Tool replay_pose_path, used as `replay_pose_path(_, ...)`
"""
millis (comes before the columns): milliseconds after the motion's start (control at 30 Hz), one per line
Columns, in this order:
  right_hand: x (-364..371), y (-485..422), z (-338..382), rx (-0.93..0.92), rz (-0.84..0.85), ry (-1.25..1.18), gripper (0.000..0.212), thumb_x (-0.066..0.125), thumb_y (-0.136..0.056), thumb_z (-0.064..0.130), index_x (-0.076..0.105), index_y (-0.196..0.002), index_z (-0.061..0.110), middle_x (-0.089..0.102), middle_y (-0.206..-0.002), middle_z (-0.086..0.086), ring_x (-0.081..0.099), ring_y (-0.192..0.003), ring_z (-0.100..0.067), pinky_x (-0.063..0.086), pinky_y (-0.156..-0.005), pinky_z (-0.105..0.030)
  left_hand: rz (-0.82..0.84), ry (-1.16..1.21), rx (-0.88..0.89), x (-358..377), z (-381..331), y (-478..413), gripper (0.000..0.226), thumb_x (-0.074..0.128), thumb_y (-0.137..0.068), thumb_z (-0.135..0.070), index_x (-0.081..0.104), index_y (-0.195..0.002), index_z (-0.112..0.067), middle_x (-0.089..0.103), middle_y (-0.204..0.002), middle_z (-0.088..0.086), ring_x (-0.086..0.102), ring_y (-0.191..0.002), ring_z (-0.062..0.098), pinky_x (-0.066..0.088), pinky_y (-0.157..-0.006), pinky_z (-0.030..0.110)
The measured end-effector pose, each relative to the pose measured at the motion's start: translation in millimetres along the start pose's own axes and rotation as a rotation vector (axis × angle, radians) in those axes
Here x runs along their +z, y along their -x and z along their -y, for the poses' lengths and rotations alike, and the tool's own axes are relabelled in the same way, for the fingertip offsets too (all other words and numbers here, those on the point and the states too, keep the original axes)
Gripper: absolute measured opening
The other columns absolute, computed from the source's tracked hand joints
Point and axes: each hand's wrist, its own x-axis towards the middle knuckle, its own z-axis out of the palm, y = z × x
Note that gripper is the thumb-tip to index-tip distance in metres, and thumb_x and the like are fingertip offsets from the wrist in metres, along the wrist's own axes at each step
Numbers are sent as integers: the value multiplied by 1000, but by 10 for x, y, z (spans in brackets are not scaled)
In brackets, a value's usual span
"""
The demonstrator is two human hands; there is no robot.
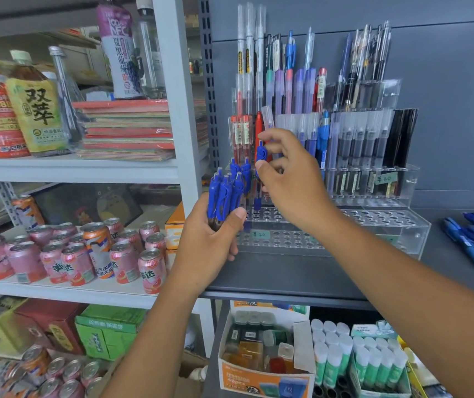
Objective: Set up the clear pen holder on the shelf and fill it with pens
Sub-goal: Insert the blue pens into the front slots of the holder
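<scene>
The clear tiered pen holder (379, 222) stands on the dark grey shelf (287, 275), its upper tiers packed with many pens and its lower front rows of holes mostly bare. My left hand (210, 239) grips a bunch of blue pens (224, 193) upright at the holder's left end. My right hand (290, 179) pinches a single blue pen (259, 162) between thumb and fingers, upright over the holder's left holes. Two blue pens (240, 170) stand in the holder just behind the bunch.
More loose blue pens (471, 239) lie on the shelf at the right edge. Left of the grey upright stand bottles (33, 110), stacked notebooks (126, 130) and pink drink cans (72, 254). Below the shelf sit a box of ink bottles (261, 357) and glue sticks (367, 360).
</scene>
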Motion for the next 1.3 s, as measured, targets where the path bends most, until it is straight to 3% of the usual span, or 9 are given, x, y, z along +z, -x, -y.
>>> replay_pose_path(167, 21, 22, -12, -23, -3, 43, 33, 58, -96, 10, 54, -124, 27, 54, -111, 10, 60, -78, -2, 55, -67, -20, 10, 18, 4, -20, 9, -4, 15, 60, -97, -19, 57, -96, -33, 60, -72, 9, 50, -46, 24, 47, -46, 35)
replay_pose_path(300, 37, 32, -28, -24, -2, 79, 34, 58, -95, 10, 54, -125, 27, 56, -114, 8, 60, -81, -4, 51, -69, -13, 10, 18, 3, -14, 11, -5, 14, 61, -97, -19, 57, -97, -33, 60, -76, 14, 49, -45, 23, 47, -45, 35)
replay_pose_path(567, 53, 19, -42, -57, 36, 181, 35, 58, -93, 6, 53, -123, 24, 60, -103, 3, 62, -78, -15, 54, -71, -26, 15, 1, -7, -24, 22, -8, 12, 61, -97, -21, 57, -101, -32, 62, -74, 8, 51, -46, 24, 49, -47, 35)
replay_pose_path(667, 57, 14, -76, -66, 52, 259, 35, 59, -92, 9, 53, -123, 25, 59, -104, 6, 57, -71, -8, 55, -75, -33, 17, 3, -15, -28, 31, -8, 12, 62, -96, -22, 58, -102, -32, 63, -74, 5, 52, -47, 24, 49, -47, 36)
replay_pose_path(833, 28, 66, -114, -62, 43, 332, 37, 60, -92, 13, 53, -125, 28, 52, -98, 9, 43, -66, 1, 45, -70, -28, 34, 9, -43, -25, 24, -3, 13, 64, -94, -24, 59, -107, -25, 67, -73, 4, 54, -49, 23, 50, -46, 37)
replay_pose_path(1067, 11, 213, 16, -28, -12, 119, 22, 53, -96, 21, 61, -115, 28, 62, -95, 12, 51, -64, -3, 42, -66, -24, 43, 44, -59, -17, 20, -4, 19, 67, -92, -27, 56, -107, -22, 66, -76, 6, 57, -50, 28, 49, -45, 39)
replay_pose_path(1167, 25, 334, 81, 46, 58, 13, 16, 54, -98, 24, 66, -107, 27, 68, -89, 13, 60, -71, -3, 48, -70, -23, 58, 67, -53, -14, -6, 9, 20, 66, -91, -27, 57, -108, -23, 65, -75, 3, 59, -51, 32, 48, -44, 39)
replay_pose_path(1233, 39, 389, 91, 100, 135, -43, 14, 56, -96, 24, 69, -102, 24, 71, -88, 8, 65, -79, -11, 54, -75, -33, 76, 81, -45, -11, -30, 17, 22, 65, -90, -30, 58, -111, -26, 67, -79, 3, 62, -53, 36, 49, -44, 40)
replay_pose_path(1300, 42, 413, 85, 133, 207, -91, 11, 58, -95, 20, 69, -99, 21, 72, -89, 2, 67, -82, -20, 54, -68, -34, 89, 82, -45, -10, -49, 24, 24, 63, -90, -33, 59, -113, -31, 68, -80, 1, 63, -55, 38, 49, -45, 41)
